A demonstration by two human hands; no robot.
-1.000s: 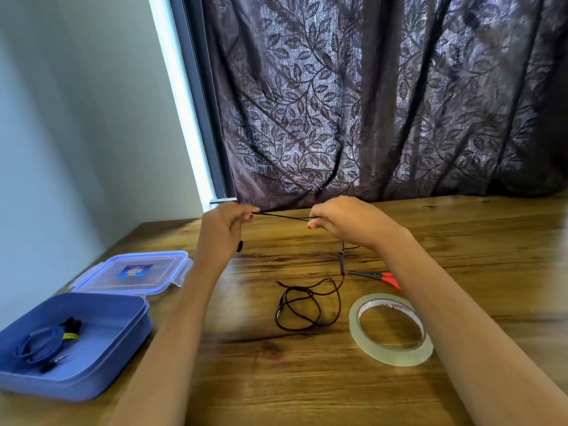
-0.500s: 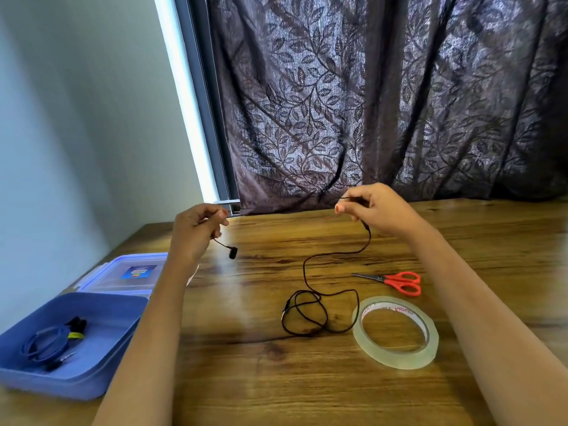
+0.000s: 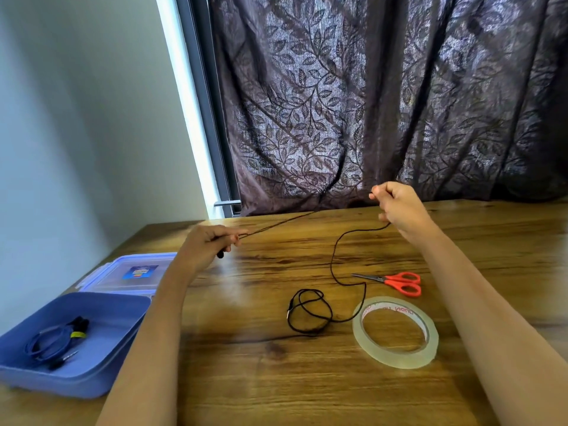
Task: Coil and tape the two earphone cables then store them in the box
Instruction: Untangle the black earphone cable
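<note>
My left hand (image 3: 209, 245) pinches the earbud end of a black earphone cable (image 3: 333, 265) above the wooden table. The cable runs taut, up and to the right, to my right hand (image 3: 396, 207), which pinches it higher up near the curtain. From there the cable drops to the table and ends in a loose tangle left of the tape roll (image 3: 396, 332). A blue earphone cable (image 3: 50, 344), coiled and bound with yellow tape, lies inside the open blue box (image 3: 101, 379) at the lower left.
The box's clear lid (image 3: 135, 272) lies behind the box. Red-handled scissors (image 3: 396, 281) rest beyond the tape roll. A dark leaf-patterned curtain (image 3: 384, 103) hangs along the table's far edge, and a wall stands to the left.
My hands have drawn apart and the right one has moved right. The cable between them is now stretched taut, and less of it lies in the tangle on the table.
</note>
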